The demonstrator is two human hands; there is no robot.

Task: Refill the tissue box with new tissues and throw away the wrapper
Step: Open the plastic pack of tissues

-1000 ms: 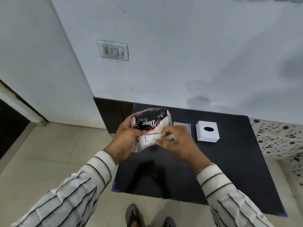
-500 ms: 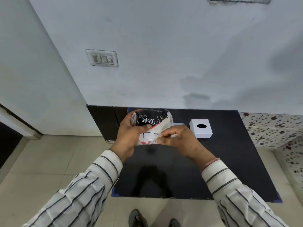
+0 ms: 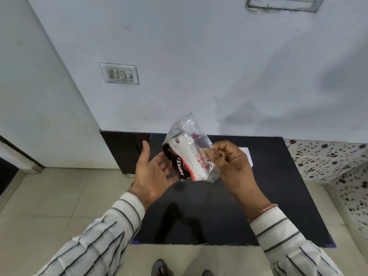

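The right hand pinches the tissue pack's clear wrapper; the left hand, fingers spread apart, cradles it from below over the black table.

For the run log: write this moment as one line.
stage: opening pack | right hand: pinching wrapper | left hand: open, beside tissue pack | tissue box: mostly hidden, on black table

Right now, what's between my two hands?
In the head view, the tissue pack in its clear wrapper sits between the left hand and the right hand, above the black table.
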